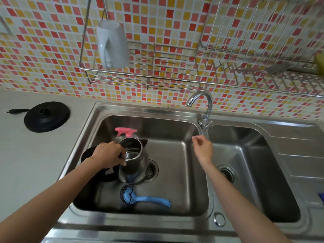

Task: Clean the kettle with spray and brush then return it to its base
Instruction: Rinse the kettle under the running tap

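One steel kettle [134, 165] stands upright in the left basin [175, 155] of the sink [133, 106], partly over that basin's drain [152, 170]. Its mouth is uncovered and its black handle [108, 175] points toward the basin's left wall. The left hand [108, 155] grips the kettle at the top of the handle, with fingers curled over the rim. The right hand [203, 148] hovers above the divider between the two basins, near the foot of the single tap [201, 100]. Its fingers are loosely curled and it holds nothing.

One spray bottle [125, 132] with a pink trigger head stands just behind the kettle, toward the basin's far wall, its body mostly hidden. One blue brush [150, 200] lies flat on the basin floor just in front of the kettle, near the near wall. Its dark bristle head points left and its handle points right.

The right basin [254, 172] holds only its own drain [227, 172].

One round black kettle base [47, 116] sits on the counter [26, 155] left of the sink, near the back edge, and its plug [10, 111] lies beside it.

On the tiled wall [52, 41] hang two wire racks. The left rack [157, 67] carries one white mug [112, 44], upside down. The right rack [263, 58] reaches the picture's edge.
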